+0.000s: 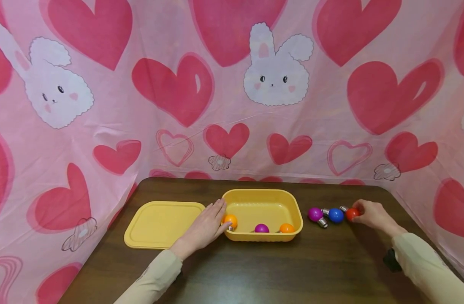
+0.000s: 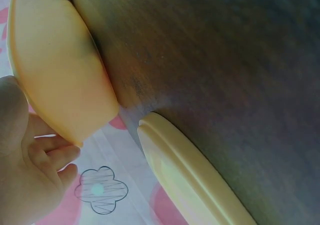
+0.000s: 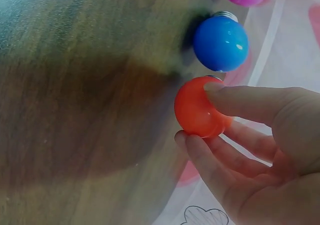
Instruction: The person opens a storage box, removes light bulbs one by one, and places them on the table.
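My left hand (image 1: 205, 223) holds the left rim of a yellow plastic box (image 1: 262, 237), its thumb reaching over the rim and its fingers along the outer wall. Beside that thumb, inside the box, is an orange light bulb (image 1: 230, 220). A purple bulb (image 1: 261, 228) and another orange bulb (image 1: 286, 228) lie along the near wall inside. To the right, my right hand (image 1: 374, 215) pinches a red light bulb (image 3: 195, 107) between thumb and fingers. A blue bulb (image 3: 220, 43) lies just beside it, and another purple bulb (image 1: 316, 214) is farther left.
A yellow lid (image 1: 163, 226) lies flat on the dark wooden table (image 1: 277, 270), left of the box. Pink cloth (image 1: 232, 114) printed with hearts and rabbits hangs behind the table and along its sides.
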Demonstrator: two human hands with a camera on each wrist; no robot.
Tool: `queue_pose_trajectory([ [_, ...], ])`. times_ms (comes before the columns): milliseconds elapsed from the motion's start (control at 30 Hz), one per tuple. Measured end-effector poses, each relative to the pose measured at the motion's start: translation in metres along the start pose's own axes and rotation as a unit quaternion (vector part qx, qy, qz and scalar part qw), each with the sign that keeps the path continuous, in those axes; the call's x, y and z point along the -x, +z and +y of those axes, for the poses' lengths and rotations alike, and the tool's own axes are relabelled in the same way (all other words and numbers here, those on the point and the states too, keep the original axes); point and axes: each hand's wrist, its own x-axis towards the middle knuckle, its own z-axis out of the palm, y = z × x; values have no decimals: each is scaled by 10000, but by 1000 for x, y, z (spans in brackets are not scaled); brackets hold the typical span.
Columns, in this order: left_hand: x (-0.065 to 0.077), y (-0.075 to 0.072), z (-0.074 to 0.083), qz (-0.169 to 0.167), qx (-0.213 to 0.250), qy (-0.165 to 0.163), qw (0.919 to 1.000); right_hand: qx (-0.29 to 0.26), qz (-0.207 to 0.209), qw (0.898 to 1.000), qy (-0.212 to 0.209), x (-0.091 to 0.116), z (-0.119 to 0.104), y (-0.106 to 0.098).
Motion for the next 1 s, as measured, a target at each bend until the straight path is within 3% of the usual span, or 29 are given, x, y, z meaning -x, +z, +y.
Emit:
queue_pose_trajectory([
  [1000, 1, -1, 1, -20, -102, -18, 9999, 38, -204, 9998, 38, 0, 3, 5],
])
